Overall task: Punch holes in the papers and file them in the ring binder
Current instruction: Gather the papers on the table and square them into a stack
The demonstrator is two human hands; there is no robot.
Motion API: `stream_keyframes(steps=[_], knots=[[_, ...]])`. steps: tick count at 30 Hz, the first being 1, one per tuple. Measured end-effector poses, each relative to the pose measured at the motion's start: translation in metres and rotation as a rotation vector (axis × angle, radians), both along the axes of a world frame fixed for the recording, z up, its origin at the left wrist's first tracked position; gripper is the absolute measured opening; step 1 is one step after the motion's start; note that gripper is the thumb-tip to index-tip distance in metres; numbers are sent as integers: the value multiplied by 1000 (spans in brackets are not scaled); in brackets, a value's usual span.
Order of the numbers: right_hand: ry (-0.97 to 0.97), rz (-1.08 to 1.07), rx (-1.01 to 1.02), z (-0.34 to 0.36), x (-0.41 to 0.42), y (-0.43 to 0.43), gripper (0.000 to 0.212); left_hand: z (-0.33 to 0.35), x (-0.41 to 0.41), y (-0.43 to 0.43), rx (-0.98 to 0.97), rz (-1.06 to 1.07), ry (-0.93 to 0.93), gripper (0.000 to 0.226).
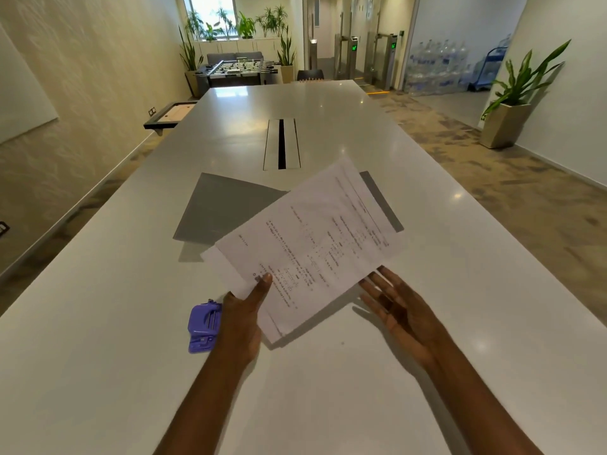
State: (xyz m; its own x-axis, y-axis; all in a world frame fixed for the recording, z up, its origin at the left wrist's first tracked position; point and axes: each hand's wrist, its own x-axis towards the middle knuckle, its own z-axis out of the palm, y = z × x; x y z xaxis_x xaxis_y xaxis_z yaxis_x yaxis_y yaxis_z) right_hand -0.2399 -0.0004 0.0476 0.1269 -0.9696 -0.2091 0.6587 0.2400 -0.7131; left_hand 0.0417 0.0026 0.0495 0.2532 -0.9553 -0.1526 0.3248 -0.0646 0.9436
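Note:
My left hand [244, 318] pinches a thin stack of printed white papers [315, 244] at its near-left corner, thumb on top, and holds it tilted above the white table [131, 323]. A small punched hole shows near the thumb. My right hand [399, 310] is open, fingers spread, just right of the papers' near edge and apart from them. A grey ring binder [220, 208] lies open flat behind the papers, mostly covered by them; its rings are hidden. The purple hole punch [202, 326] sits on the table just left of my left wrist.
A cable slot [281, 144] runs along the table's middle beyond the binder. The table's edges fall away on the left and right. Potted plants, a foosball table and stacked water bottles stand far off in the room.

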Motion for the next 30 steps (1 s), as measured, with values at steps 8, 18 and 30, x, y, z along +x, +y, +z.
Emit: stream_keyframes(steps=[8,18,30], knots=[[5,-9,-78,18,68,8,49,1,-66,27,84,47,281,43],[333,-87,-124,40,33,3,39,23,-13,29,11,-160,448,68],[792,130,-323,41,28,3,28,38,8,-6,-27,-423,-193,38]])
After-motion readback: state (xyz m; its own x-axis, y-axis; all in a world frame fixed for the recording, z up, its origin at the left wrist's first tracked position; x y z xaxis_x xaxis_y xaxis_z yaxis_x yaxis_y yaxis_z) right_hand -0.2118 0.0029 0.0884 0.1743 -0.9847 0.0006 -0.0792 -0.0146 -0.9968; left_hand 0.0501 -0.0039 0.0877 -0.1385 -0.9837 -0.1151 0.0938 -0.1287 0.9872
